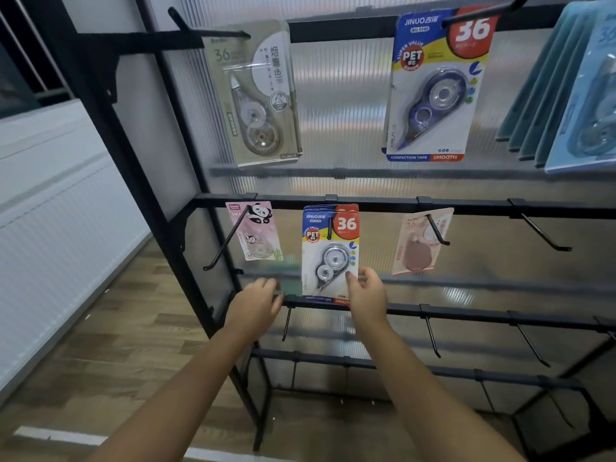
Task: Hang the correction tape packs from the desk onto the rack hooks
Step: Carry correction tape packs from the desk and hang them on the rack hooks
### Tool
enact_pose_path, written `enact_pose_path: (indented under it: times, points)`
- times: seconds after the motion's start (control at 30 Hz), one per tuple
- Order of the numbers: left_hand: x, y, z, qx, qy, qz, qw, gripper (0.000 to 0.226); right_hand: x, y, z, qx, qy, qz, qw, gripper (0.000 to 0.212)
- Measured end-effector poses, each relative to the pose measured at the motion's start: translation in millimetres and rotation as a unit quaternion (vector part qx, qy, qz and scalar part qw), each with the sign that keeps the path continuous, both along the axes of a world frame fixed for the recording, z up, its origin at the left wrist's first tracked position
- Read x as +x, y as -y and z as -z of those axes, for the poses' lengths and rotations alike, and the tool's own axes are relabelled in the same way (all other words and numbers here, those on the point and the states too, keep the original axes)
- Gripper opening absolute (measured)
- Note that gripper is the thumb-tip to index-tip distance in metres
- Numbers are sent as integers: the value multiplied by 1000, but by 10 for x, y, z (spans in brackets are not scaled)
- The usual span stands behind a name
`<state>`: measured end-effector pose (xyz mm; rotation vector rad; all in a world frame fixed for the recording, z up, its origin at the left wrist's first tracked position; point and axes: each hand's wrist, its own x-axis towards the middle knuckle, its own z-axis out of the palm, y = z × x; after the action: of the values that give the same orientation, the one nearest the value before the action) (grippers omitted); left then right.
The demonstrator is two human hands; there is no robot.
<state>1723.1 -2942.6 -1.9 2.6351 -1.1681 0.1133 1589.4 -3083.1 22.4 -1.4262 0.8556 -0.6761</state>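
On the rack's [466, 205] middle rail, a blue pack [330, 250] hangs from a hook [329, 228], one or more like packs behind it. Right hand [365, 296] pinches this pack's lower right edge between thumb and fingers. Left hand [258, 303] is just left of the pack at its lower corner, fingers loosely curled over a blurred green item [289, 284]; whether it grips that item cannot be told. Left of the blue pack hangs a panda pack [255, 231]; right of it, a pink pack [420, 241]. Above it hang a beige pack [255, 91] and a second blue pack [436, 85].
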Motion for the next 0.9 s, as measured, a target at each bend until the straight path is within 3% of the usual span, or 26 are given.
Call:
enact_pose_path:
  times: [0.2,0.3,0.37,0.43,0.5,0.67,0.8,0.9]
  points:
    - [-114,-41,-21,54,11,0,998,28,-85,34,177,18,3,14,1000,15]
    - [-312,-21,22,94,16,-13,995,31,-280,47,434,-45,-93,-11,995,22]
    - [-498,-4,75,118,-7,-24,993,34,-437,74,637,-117,-184,-91,972,27]
    - [-721,-12,155,153,-39,-31,987,39,-605,87,762,-218,-281,-208,911,36]
    - [-975,-52,229,193,-42,-33,980,42,-752,59,811,-323,-350,-300,827,43]
    - [-1637,-298,341,297,-62,-63,951,48,-1106,-255,684,-477,-418,-433,640,47]
    - [-2096,-774,297,280,-131,-95,946,39,-1174,-725,551,-474,-440,-529,550,38]
    - [-2400,-1318,107,211,-194,-164,944,35,-1172,-1308,399,-497,-400,-569,519,36]
